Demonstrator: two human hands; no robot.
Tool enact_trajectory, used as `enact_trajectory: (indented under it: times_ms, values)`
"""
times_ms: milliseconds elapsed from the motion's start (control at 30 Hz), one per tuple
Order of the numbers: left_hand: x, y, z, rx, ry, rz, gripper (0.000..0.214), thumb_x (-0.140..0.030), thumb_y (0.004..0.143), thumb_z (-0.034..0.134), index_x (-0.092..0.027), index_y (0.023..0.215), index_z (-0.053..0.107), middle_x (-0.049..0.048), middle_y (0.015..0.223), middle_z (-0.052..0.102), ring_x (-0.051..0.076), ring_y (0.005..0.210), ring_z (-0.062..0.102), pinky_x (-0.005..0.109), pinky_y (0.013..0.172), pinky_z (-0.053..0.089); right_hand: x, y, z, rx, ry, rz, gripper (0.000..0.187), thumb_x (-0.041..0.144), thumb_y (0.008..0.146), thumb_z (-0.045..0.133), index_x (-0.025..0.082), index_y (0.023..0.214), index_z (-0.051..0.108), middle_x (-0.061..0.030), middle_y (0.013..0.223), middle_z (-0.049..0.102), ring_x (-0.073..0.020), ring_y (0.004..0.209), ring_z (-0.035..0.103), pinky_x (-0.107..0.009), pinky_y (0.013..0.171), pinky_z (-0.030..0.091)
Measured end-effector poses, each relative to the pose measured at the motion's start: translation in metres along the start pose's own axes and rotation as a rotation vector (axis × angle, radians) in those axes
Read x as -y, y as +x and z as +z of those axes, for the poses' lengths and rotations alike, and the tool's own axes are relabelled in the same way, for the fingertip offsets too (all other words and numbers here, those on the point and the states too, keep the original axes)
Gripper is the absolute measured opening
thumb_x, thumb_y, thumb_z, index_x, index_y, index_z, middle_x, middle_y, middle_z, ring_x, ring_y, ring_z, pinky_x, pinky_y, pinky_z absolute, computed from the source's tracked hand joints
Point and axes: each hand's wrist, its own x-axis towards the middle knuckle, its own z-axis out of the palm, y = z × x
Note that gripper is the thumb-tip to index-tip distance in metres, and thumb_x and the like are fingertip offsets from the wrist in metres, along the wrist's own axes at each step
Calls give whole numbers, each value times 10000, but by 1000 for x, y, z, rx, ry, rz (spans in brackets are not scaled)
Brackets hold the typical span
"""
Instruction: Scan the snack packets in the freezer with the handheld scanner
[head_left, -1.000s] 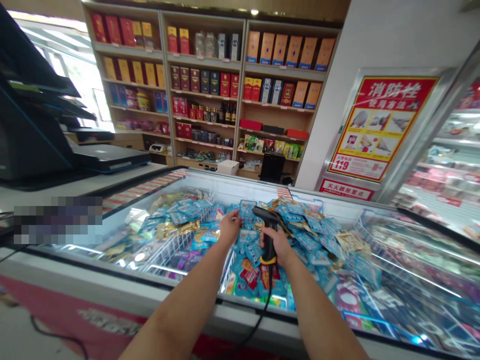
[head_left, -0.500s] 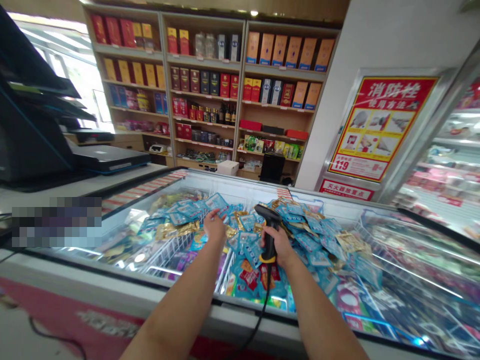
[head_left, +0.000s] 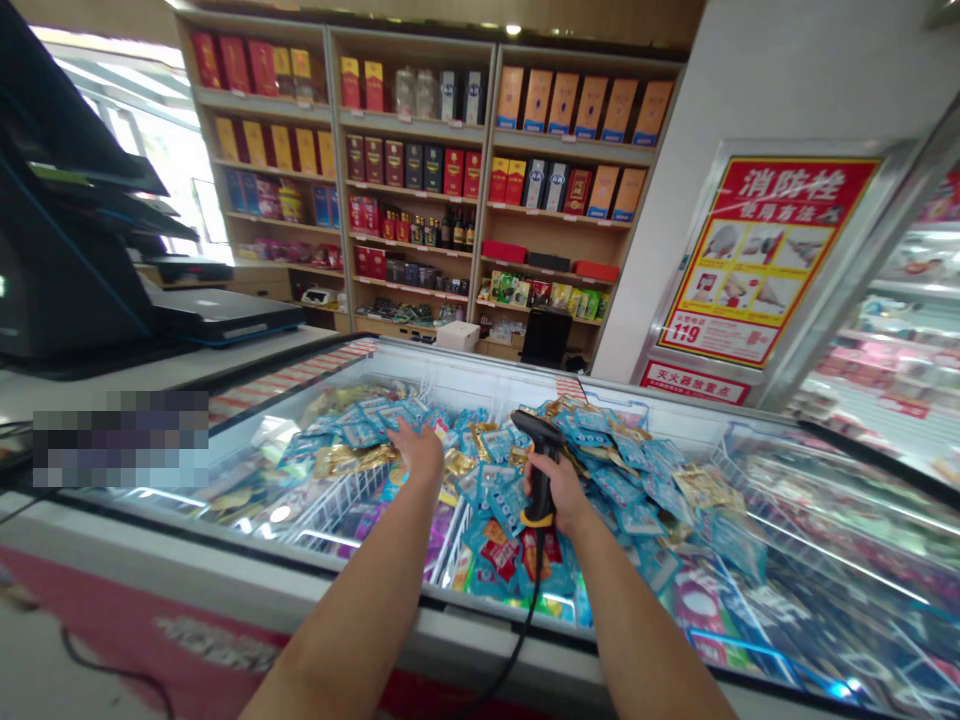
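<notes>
My right hand (head_left: 556, 485) is wrapped round the handle of a black and yellow barcode scanner (head_left: 538, 432), its cable running down over the freezer's front edge. My left hand (head_left: 420, 447) reaches out with its fingers apart, over the left pile of blue packets (head_left: 360, 425). Nothing shows in its grasp, though the wrist hides part of the palm. Gold packets (head_left: 358, 460) lie just left of it. A larger heap of blue packets (head_left: 615, 485) fills the basket beyond and right of the scanner. Red-marked packets (head_left: 501, 552) lie at the near end.
The chest freezer's white wire baskets (head_left: 337, 510) divide the packets, and its front rim (head_left: 300, 580) crosses below my forearms. A black checkout machine (head_left: 67, 220) stands on the left counter. Shelves of boxes (head_left: 412, 165) and a red poster (head_left: 765, 260) are behind.
My left hand has moved slightly left and its fingers have spread; a blue packet at its fingertips now lies on the left pile. The right hand and scanner have hardly moved.
</notes>
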Motion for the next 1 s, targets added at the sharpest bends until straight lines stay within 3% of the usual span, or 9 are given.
enact_trajectory:
  times_ms: [100,267,400,467,533,633,733,1000]
  values:
    - [-16,-8,-9,23,29,-103,631,-229,871,445,-60,1454,274,284,1512,213,371,1386,281,506,1060,320,-1,1,-1,7,-6,-10,280,398,669,721,175,735,565,43,529,555,-97,386,483,-231,394,406]
    - [-29,-15,-18,37,27,-100,695,-239,854,473,-72,1482,226,251,1541,168,363,1421,188,502,1077,300,0,-1,0,-3,-15,8,273,391,671,715,172,718,558,38,526,554,-95,389,482,-221,387,394]
    - [-36,-20,-27,-29,48,1,708,-245,841,499,-47,1472,246,232,1567,33,364,1443,38,487,1124,222,-1,0,-1,3,-20,6,269,386,682,712,168,722,559,39,534,556,-93,389,486,-218,385,393]
    - [-40,-23,-32,-59,87,109,659,-236,837,501,-69,1448,320,209,1570,71,344,1445,75,467,1131,218,-3,1,-2,7,-14,3,272,386,684,713,167,750,566,40,548,564,-94,388,488,-222,383,398]
    - [-42,-27,-36,24,179,227,544,-234,844,487,-117,1374,460,184,1517,285,315,1401,257,445,1112,267,-4,2,-4,9,-6,1,281,391,683,715,165,765,572,38,557,569,-96,391,492,-227,386,408]
    - [-43,-32,-37,349,418,296,364,-307,845,496,-188,1148,660,156,1227,612,325,1204,513,467,999,394,-6,4,-5,13,2,3,293,400,678,721,159,771,583,33,555,571,-98,393,495,-233,394,419]
    - [-44,-37,-37,533,609,298,358,-412,849,481,-206,1033,708,167,1118,661,363,1089,584,479,877,458,-5,3,-4,16,-3,-8,282,401,686,715,161,751,582,34,550,568,-97,391,493,-231,395,418]
    - [-42,-37,-37,600,650,341,338,-354,884,447,-201,1082,673,170,1085,678,315,997,642,374,792,473,-3,1,-2,18,-33,-18,269,400,699,703,169,725,569,36,538,562,-97,388,486,-226,387,408]
